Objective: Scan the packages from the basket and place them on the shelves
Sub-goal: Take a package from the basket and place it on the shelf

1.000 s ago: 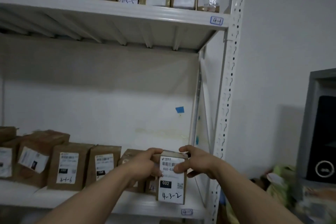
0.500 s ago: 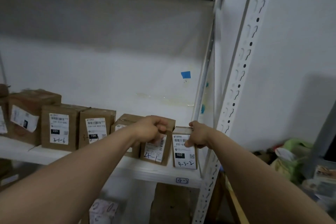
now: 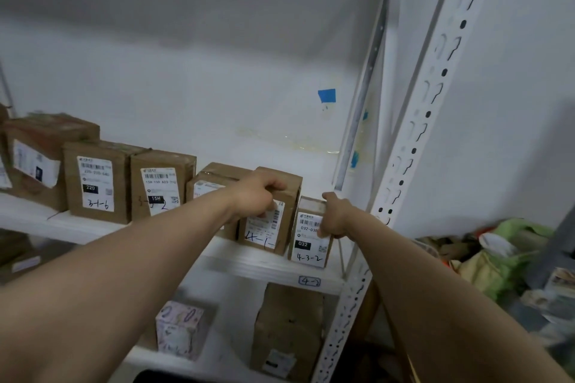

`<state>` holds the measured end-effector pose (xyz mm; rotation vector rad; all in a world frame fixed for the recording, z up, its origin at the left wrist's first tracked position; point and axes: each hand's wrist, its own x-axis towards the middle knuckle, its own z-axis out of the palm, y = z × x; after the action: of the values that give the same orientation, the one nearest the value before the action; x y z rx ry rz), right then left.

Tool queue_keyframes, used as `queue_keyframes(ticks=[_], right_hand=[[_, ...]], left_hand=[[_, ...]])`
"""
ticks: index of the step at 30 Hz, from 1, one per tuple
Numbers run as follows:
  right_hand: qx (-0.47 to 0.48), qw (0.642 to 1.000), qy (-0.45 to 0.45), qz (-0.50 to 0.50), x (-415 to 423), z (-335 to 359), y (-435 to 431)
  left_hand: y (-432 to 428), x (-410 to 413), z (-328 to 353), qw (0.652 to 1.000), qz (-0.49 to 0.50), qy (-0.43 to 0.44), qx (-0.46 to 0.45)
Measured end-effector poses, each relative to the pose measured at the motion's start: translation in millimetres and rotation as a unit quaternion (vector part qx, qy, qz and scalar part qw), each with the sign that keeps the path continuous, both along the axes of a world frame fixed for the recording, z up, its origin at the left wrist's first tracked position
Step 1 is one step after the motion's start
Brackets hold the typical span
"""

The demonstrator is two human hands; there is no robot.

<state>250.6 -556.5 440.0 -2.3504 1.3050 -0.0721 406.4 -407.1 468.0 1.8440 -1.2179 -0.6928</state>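
Note:
A small brown package marked 4-3-2 (image 3: pixel 308 242) stands upright at the right end of the white shelf (image 3: pixel 273 269). My right hand (image 3: pixel 337 216) grips its upper right corner. Beside it on the left stands a taller brown package marked 4-1 (image 3: pixel 273 224). My left hand (image 3: pixel 259 196) curls over that package's top front edge, covering part of its label. The two packages stand close together, almost touching.
More labelled brown boxes (image 3: pixel 96 182) line the shelf to the left. The perforated white upright (image 3: pixel 413 146) rises just right of my right hand. On the lower shelf sit a brown box (image 3: pixel 287 329) and a patterned box (image 3: pixel 180 328). Bags (image 3: pixel 504 255) pile up at the right.
The 4-3-2 package went from held in front of the shelf to standing on it beside the 4-1 box. My left hand moved onto the 4-1 box. The camera tilted down.

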Motion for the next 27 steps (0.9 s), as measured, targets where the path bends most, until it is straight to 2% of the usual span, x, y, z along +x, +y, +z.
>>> queue_keyframes(ticks=[10,17,22,27], right_hand=[[-0.057,0.998,0.018,0.001,-0.4,-12.1,7.6],[-0.095,0.995,0.029,-0.027,-7.1,-1.8,26.6],[-0.177,0.983,-0.021,-0.041,-15.7,8.6,54.0],[-0.185,0.979,-0.082,-0.013,-16.7,-10.2,101.0]], left_hand=[[16.2,-9.7,1.2,1.000,-0.017,-0.009,0.007],[34.6,-16.0,-1.6,0.999,-0.015,0.019,-0.031],[54.4,-19.1,-10.4,0.997,-0.004,0.060,-0.054],[95.4,-17.8,-44.1,0.998,-0.013,0.053,0.009]])
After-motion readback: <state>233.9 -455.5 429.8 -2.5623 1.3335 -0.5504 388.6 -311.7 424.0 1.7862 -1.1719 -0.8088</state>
